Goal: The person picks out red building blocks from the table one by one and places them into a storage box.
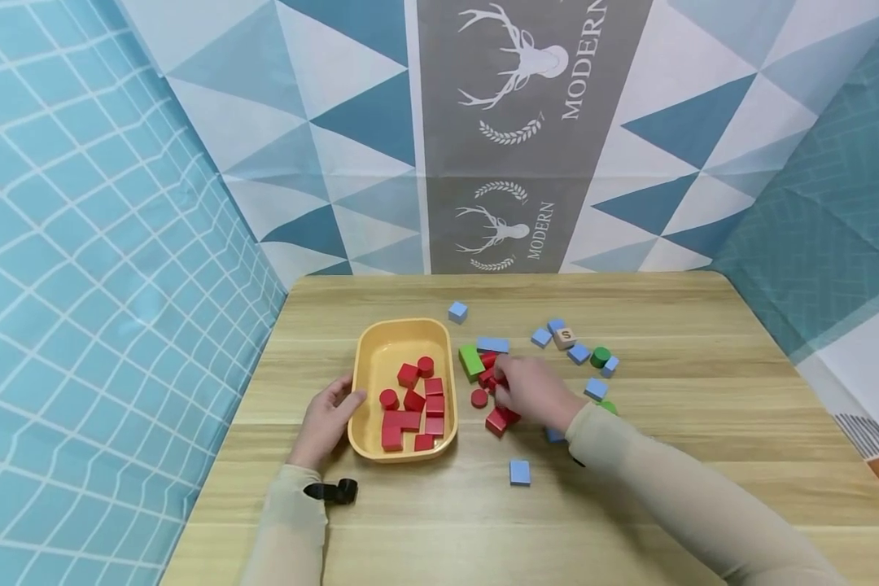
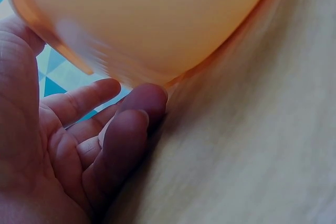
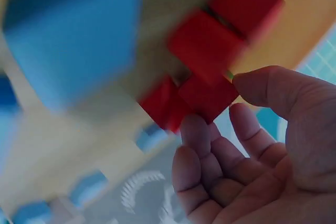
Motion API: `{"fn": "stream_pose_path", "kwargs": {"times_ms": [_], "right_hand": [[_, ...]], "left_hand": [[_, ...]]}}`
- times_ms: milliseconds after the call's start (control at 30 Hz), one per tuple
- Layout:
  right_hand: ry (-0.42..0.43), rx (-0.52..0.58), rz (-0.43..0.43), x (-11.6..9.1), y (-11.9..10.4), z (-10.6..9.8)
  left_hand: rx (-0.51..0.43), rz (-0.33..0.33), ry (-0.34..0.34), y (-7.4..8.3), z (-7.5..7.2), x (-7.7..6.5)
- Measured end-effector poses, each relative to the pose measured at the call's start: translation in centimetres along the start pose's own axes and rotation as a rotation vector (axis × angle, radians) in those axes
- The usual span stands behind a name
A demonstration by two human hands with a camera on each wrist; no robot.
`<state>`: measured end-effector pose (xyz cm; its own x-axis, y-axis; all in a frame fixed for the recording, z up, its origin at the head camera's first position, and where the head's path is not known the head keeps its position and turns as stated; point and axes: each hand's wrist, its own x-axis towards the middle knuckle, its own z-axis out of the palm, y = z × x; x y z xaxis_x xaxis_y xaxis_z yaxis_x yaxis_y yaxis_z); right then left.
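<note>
At the left wall of a yellow plastic tray, my left hand grips the rim, thumb lapped over the top. In the left wrist view the curled fingers meet the tray's outer wall. Several red blocks, cubes and cylinders among them, lie inside it. To the right of the tray, my right hand reaches down into a cluster of red pieces. The right wrist view has its thumb and fingertips pinching a red block, with other red blocks close by.
A green block and a long blue block lie right of the tray. Blue cubes, a wooden letter cube and a green cylinder are scattered farther right. One blue block lies nearer the front.
</note>
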<state>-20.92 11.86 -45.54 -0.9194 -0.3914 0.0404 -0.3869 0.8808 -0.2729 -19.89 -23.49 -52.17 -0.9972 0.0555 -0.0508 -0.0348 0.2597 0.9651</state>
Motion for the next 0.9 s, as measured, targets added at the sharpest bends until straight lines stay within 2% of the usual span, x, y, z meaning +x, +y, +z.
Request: {"fn": "stream_pose_path", "kwargs": {"times_ms": [100,200,333,433,500,600,733,833,900], "right_hand": [[0.076,0.065,0.020,0.7,-1.5,-1.7],[0.163,0.141,-0.076,1.7,-4.0,-2.3],[0.175,0.177,-0.271,3.6,-7.5,-0.5],[0.156,0.125,-0.347,5.2,-9.2,1.7],[0.149,0.097,-0.365,6.4,-9.7,3.0],[0.157,0.072,-0.364,7.8,-9.7,4.7],[0.164,0.047,-0.367,8.8,-9.6,5.8],[0.158,-0.019,-0.380,9.0,-9.7,5.8],[0.156,-0.079,-0.391,9.1,-9.9,5.8]], "left_hand": [[0.003,0.000,0.005,0.1,-0.2,0.1],[0.013,0.002,0.012,0.1,-0.3,0.1],[0.019,0.000,-0.004,-0.2,-0.2,0.1],[-0.005,0.002,-0.009,-0.6,0.3,0.1],[-0.020,0.005,-0.007,-0.8,0.6,0.1],[-0.032,-0.019,-0.007,0.7,1.0,-0.8],[-0.048,-0.050,-0.010,1.3,0.8,-1.2],[-0.066,-0.038,0.003,0.0,0.5,-0.5],[-0.069,-0.024,0.012,-0.3,0.3,-0.3]]}}
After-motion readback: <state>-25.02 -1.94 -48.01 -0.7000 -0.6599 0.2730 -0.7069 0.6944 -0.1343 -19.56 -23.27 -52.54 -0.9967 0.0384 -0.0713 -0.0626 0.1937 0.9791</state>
